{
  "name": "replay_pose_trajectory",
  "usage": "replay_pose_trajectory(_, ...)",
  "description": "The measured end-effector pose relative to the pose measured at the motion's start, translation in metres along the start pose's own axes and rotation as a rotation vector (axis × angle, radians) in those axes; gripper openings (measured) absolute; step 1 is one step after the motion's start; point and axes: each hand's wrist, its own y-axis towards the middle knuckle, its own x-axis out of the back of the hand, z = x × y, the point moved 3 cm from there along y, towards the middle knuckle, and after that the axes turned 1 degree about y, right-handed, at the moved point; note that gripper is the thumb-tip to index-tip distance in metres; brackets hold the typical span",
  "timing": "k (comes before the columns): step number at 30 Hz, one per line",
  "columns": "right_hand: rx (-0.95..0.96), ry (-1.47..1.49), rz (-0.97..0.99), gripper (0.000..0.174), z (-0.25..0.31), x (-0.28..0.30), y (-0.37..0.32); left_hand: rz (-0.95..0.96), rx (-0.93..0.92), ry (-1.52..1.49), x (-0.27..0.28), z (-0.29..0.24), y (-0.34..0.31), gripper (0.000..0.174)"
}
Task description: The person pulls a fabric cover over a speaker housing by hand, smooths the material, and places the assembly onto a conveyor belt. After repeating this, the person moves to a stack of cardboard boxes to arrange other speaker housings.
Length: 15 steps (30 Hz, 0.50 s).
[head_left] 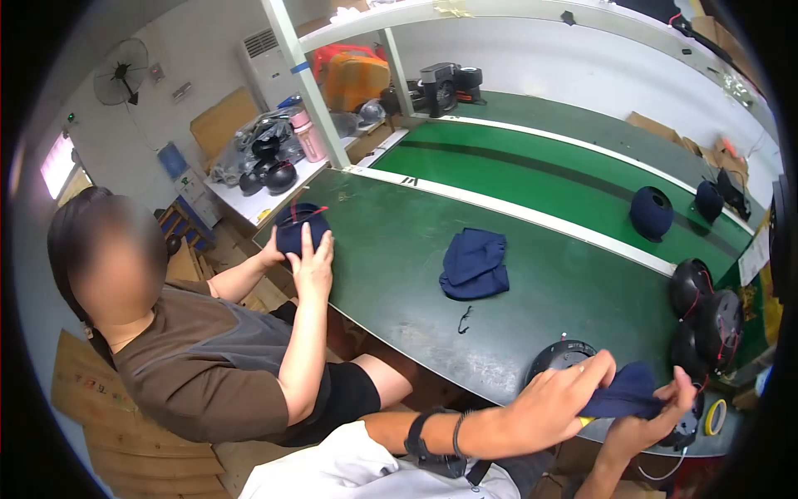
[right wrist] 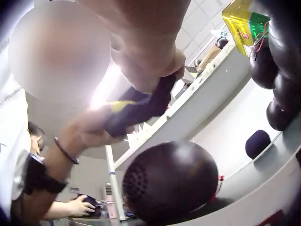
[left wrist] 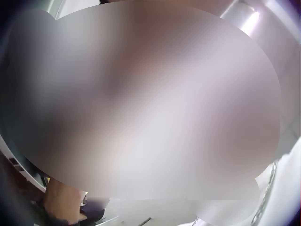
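Note:
Between my two hands is a piece of navy cloth (head_left: 628, 391) with a small yellow part, seen also as dark cloth (right wrist: 157, 101) in the right wrist view. My left hand (head_left: 553, 407) pinches its left side, fingers bent over it. The right side is gripped by my right hand (head_left: 657, 426), thumb and fingers raised around the edge. In the right wrist view the left hand (right wrist: 96, 129) is below and the right hand (right wrist: 148, 61) above. A dark round shell (head_left: 565, 356) lies beside the left hand on the green table (head_left: 391, 249). The left wrist view is mostly blurred.
Folded navy cloth (head_left: 475, 262) and a black cord (head_left: 465, 320) lie mid-table. Several black shells (head_left: 706, 316) and a yellow tape roll (head_left: 715, 417) are at right. A navy ball (head_left: 651, 213) sits beyond. At left, another person (head_left: 199, 358) holds a navy round object (head_left: 291, 237).

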Motion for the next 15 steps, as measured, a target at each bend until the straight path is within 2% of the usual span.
replay_pose_trajectory(1, -0.1, 0.059, -0.112, 0.04, -0.014, 0.001, 0.003, -0.136, -0.07, 0.061, -0.004, -0.011, -0.008, 0.045)
replay_pose_trajectory(2, -0.264, 0.112, -0.21, 0.021, -0.026, -0.003, 0.004, -0.233, -0.195, 0.103, -0.015, -0.018, -0.017, 0.043)
replay_pose_trajectory(3, -0.25, 0.2, -0.22, 0.01, -0.033, -0.002, 0.005, -0.262, -0.245, 0.094, -0.023, -0.026, -0.024, 0.041)
replay_pose_trajectory(5, -0.116, 0.164, -0.199, 0.016, -0.015, -0.002, 0.013, -0.246, -0.256, 0.048, -0.026, -0.021, -0.024, 0.038)
replay_pose_trajectory(7, -0.15, 0.128, -0.013, 0.024, 0.011, 0.008, 0.022, -0.297, -0.142, 0.189, 0.006, -0.001, -0.006, 0.03)
replay_pose_trajectory(9, 0.001, 0.163, 0.453, 0.026, 0.028, 0.017, 0.027, -0.502, 0.016, 0.227, 0.028, 0.02, 0.008, 0.025)
replay_pose_trajectory(11, -0.063, 0.365, 0.828, 0.036, 0.05, 0.014, 0.021, -0.63, 0.091, 0.25, 0.037, 0.038, 0.011, 0.032)
replay_pose_trajectory(12, -0.066, 0.36, 0.825, 0.036, 0.057, 0.015, 0.018, -0.612, 0.098, 0.243, 0.034, 0.038, 0.007, 0.032)
replay_pose_trajectory(13, -0.112, 0.266, 0.713, 0.041, 0.058, 0.017, 0.015, -0.597, 0.101, 0.244, 0.032, 0.04, 0.002, 0.032)
replay_pose_trajectory(15, -0.138, 0.071, 0.447, 0.046, 0.053, 0.02, 0.013, -0.419, 0.126, 0.073, 0.019, 0.038, -0.005, 0.035)
